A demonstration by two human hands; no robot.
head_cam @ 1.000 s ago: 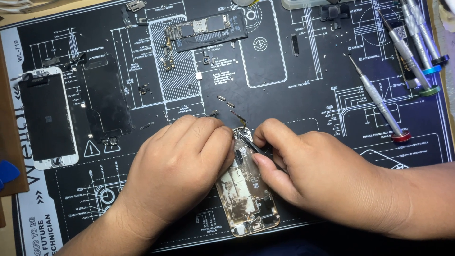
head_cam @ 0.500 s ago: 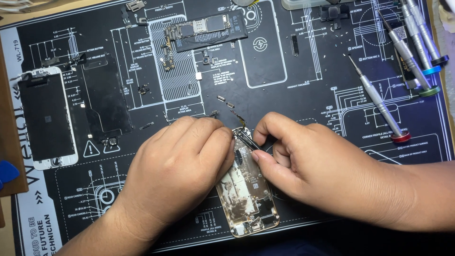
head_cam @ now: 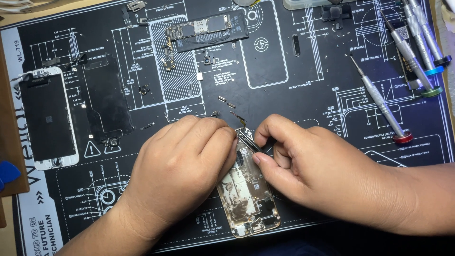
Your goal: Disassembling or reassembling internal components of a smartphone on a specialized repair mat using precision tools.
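An opened gold phone housing (head_cam: 246, 199) lies on a black repair mat (head_cam: 308, 104) near the front edge. My left hand (head_cam: 182, 166) rests over its upper left side, fingers curled down and pressing on it. My right hand (head_cam: 317, 168) pinches black tweezers (head_cam: 247, 140) whose tips point into the top of the housing. What the tips touch is hidden between my fingers.
A white-framed phone screen (head_cam: 47, 118) and a dark shield plate (head_cam: 106, 102) lie at left. A logic board (head_cam: 206, 29) sits at top centre. Several screwdrivers (head_cam: 381, 102) lie at right. Small screws and parts (head_cam: 227, 103) are scattered above my hands.
My right hand has shifted slightly, tilting the tweezers a little against the top of the housing. My left hand stays in place.
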